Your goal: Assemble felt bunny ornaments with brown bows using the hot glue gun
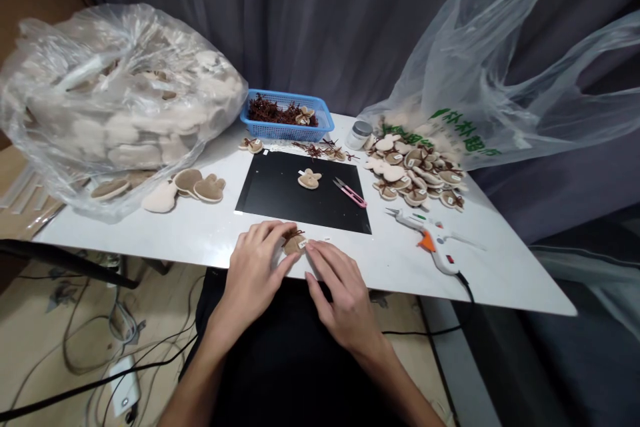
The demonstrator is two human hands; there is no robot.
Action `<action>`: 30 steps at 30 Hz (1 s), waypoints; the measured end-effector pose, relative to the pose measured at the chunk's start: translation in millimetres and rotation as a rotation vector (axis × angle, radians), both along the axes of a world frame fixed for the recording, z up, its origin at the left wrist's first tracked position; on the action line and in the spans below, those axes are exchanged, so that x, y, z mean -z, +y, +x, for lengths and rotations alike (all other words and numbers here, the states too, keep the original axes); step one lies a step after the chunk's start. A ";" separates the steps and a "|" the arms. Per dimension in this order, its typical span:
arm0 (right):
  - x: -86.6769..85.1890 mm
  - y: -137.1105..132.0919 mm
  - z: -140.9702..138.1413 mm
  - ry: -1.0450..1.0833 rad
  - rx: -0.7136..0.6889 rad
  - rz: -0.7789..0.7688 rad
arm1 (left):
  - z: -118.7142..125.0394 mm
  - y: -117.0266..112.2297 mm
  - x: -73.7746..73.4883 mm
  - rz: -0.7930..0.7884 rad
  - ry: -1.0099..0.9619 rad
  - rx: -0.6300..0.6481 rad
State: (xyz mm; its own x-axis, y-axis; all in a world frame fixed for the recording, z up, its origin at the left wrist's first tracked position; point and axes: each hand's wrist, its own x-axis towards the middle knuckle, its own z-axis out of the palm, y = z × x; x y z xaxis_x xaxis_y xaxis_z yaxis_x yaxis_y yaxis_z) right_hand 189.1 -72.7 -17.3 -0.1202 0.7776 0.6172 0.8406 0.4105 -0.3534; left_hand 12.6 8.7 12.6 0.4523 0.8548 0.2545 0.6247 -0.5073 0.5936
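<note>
At the table's front edge, my left hand (257,263) curls around a small brown plush bunny head (293,245) with a dark brown bow. Its thumb and fingers close on the left side of the piece. My right hand (343,290) lies at the piece's right side, fingers stretched out and thumb apart. Its fingertips touch a small white label (303,243) there. Just beyond, a black mat (270,190) carries a beige plush bunny head (310,179) and pink-handled thread snips (350,192).
A glue gun (437,240) with a cord lies right, below a heap of bow-trimmed plush pieces (415,170) by a plastic bag (465,80). Behind stand a blue basket (285,131) of brown bows and a jar (359,135). A stuffed clear bag (120,100) sits left, near loose plush pieces (209,188).
</note>
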 end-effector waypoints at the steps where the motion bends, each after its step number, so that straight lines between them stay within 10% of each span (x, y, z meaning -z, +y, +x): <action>1: 0.7 0.3 0.2 -0.020 -0.003 0.002 | 0.0 0.0 -0.1 -0.001 0.001 -0.001; 30: 6.6 2.3 -11.9 -0.062 0.044 -0.005 | 1.7 -0.4 -1.3 0.004 0.001 -0.005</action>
State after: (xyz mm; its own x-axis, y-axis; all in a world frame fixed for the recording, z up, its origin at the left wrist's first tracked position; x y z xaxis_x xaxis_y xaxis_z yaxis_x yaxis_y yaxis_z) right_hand 177.2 -70.3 -23.9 -0.1234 0.7859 0.6058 0.8781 0.3709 -0.3023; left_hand 14.3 8.4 13.9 0.4484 0.8559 0.2576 0.6279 -0.5067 0.5908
